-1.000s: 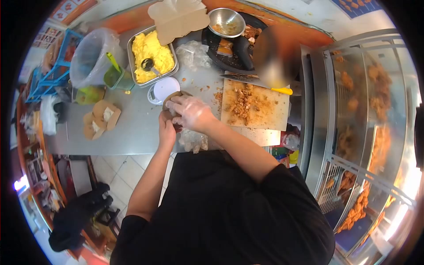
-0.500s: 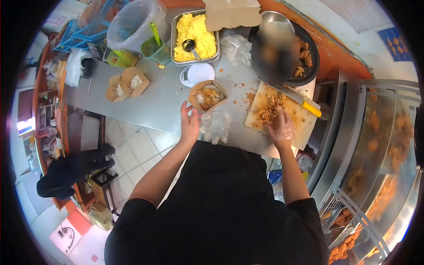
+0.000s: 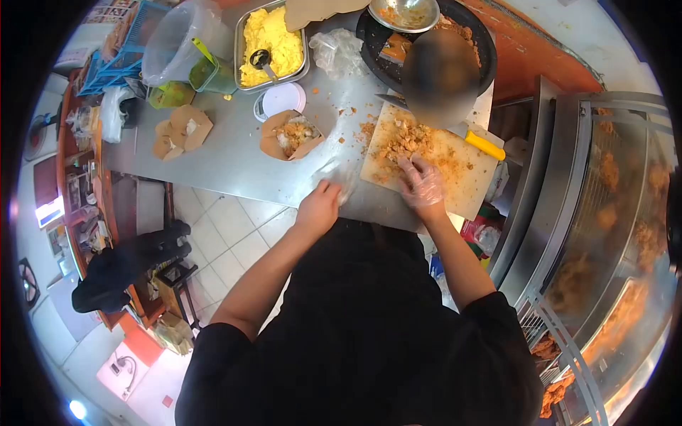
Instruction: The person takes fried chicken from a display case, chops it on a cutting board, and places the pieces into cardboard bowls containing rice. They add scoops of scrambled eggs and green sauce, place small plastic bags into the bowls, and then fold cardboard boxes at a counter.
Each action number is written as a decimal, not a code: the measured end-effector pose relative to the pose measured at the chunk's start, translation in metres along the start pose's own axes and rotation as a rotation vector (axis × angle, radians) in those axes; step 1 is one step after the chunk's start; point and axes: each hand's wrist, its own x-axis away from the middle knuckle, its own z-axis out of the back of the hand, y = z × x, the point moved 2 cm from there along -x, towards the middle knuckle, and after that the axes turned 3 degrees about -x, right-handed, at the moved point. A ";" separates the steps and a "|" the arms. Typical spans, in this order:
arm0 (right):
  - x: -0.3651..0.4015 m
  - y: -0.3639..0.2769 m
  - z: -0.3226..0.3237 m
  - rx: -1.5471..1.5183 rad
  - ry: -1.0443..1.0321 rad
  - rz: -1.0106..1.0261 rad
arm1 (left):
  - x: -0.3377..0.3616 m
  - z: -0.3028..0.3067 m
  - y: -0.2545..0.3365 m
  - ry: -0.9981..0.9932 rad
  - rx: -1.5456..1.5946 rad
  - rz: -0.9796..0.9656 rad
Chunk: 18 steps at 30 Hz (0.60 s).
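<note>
Clear plastic covers the right hand, its fingers parted and touching chopped pieces on the cutting board, near the front edge of the surface. Bare, the left hand curls at that edge beside blurred plastic; whether it pinches it, I cannot tell. Beyond, a filled carton stands mid-surface, crumb-strewn metal separating it from the board. Behind sits a scale; toward the back edge, a metal tray.
</note>
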 end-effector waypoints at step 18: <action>-0.030 -0.034 0.039 -2.017 0.308 -0.952 | 0.014 0.156 -0.176 0.785 0.481 0.228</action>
